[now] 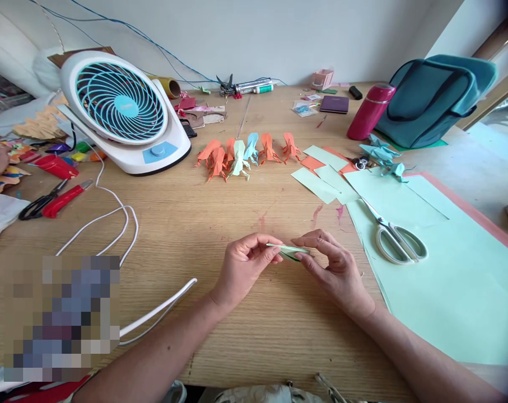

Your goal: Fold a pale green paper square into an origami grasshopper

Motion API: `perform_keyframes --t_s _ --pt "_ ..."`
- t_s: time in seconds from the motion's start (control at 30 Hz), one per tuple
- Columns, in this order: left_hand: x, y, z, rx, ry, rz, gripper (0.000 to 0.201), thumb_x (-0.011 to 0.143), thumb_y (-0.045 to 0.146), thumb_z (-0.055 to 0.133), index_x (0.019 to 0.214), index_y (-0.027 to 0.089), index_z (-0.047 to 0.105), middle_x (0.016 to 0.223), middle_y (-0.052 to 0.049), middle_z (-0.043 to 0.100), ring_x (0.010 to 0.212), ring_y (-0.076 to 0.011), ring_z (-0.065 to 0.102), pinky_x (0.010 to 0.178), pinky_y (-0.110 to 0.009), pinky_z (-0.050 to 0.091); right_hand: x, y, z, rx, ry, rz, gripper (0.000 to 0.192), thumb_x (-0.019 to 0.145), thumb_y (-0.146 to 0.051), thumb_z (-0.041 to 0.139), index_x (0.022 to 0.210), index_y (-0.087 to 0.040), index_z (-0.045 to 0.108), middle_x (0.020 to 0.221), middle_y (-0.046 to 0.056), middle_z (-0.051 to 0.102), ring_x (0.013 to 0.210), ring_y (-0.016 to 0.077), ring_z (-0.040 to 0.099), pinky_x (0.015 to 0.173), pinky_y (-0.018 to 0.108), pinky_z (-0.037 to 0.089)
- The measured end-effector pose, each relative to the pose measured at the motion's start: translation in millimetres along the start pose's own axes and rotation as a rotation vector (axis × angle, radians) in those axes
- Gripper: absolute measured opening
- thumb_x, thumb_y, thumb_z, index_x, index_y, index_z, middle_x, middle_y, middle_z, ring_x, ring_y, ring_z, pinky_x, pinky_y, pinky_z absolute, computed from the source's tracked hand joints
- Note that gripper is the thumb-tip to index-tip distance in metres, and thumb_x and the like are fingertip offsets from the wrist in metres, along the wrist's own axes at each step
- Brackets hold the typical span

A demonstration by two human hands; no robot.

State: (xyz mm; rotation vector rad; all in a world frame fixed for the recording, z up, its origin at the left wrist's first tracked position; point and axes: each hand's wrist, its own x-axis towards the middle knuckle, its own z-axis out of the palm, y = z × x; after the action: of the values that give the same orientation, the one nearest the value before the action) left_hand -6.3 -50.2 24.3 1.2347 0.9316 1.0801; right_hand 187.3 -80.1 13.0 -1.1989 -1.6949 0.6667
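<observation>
The wooden table (237, 336) spreads under both hands, and the biggest thing on it is the pale green sheet of paper (447, 280) lying flat just to the right of the right hand. Far beyond that hand, near the wall, a teal bag (434, 98) sits with a dark pink bottle (369, 112) leaning against it. Well beyond the left hand and off to its left stands a white fan (123, 112) with a blue grille, and its white cord (111, 218) loops across the table towards the left forearm. Straight ahead of both hands, well apart from them, a row of folded paper figures (245, 154) in orange and light blue-green stands on the wood, with cut paper pieces (325, 173) beside it. White-handled scissors (394, 238) lie on the green sheet, near the right hand, blades pointing away. The left hand (245, 266) and the right hand (333, 266) meet just above the table, each with thumb and fingertips closed in a pinch on one end of a small folded green paper (289, 252), which is held level between them.
</observation>
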Motion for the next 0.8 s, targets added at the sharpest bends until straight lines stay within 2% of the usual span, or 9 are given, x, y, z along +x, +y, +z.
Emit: perform_keyframes --t_s 0.13,0.33,0.5,0.6,0.8 --pt "-4 2 3.5 -0.065 -0.043 -0.021 0.018 0.08 0.031 0.08 0.087 0.016 0.072 0.08 -0.004 0.076 0.069 -0.0142 0.072 0.069 -0.025 0.06 -3 -9 2 -0.025 0.044 -0.1 0.007 0.093 -0.019 0.063 0.094 -0.024 0.067 0.085 0.003 0.066 0.079 0.0188 0.061 0.071 0.035 0.049" --pt "-3 -1 5.7 -0.272 -0.071 -0.134 0.015 0.078 0.03 0.082 0.083 0.017 0.076 0.104 -0.008 0.078 0.075 -0.0139 0.073 0.072 -0.024 0.06 -5 -13 4 -0.028 0.094 -0.16 0.012 0.091 -0.012 0.064 0.094 -0.024 0.066 0.083 0.004 0.066 0.078 0.019 0.062 0.068 0.035 0.05" --pt "-2 -7 3.9 -0.279 -0.096 -0.166 0.017 0.081 0.035 0.08 0.089 0.019 0.079 0.091 -0.007 0.078 0.075 -0.0154 0.073 0.071 -0.026 0.061 -6 -11 4 -0.052 0.117 -0.184 0.014 0.09 -0.012 0.065 0.095 -0.025 0.067 0.083 0.004 0.066 0.078 0.0194 0.063 0.067 0.035 0.05" --pt "-3 -6 2.8 -0.215 -0.109 -0.114 0.019 0.082 0.037 0.079 0.089 0.019 0.079 0.088 -0.007 0.078 0.076 -0.0173 0.074 0.075 -0.029 0.062 -7 -13 5 -0.053 0.107 -0.198 0.015 0.089 -0.012 0.066 0.097 -0.025 0.067 0.083 0.003 0.065 0.079 0.0194 0.062 0.068 0.035 0.05" --pt "-6 2 2.3 0.002 -0.14 0.153 0.008 0.088 0.025 0.072 0.089 0.021 0.078 0.093 -0.005 0.076 0.087 -0.0177 0.073 0.078 -0.027 0.062 -5 -14 4 -0.019 0.099 -0.187 0.014 0.089 -0.011 0.066 0.095 -0.023 0.066 0.085 0.003 0.065 0.081 0.0181 0.061 0.072 0.035 0.049"
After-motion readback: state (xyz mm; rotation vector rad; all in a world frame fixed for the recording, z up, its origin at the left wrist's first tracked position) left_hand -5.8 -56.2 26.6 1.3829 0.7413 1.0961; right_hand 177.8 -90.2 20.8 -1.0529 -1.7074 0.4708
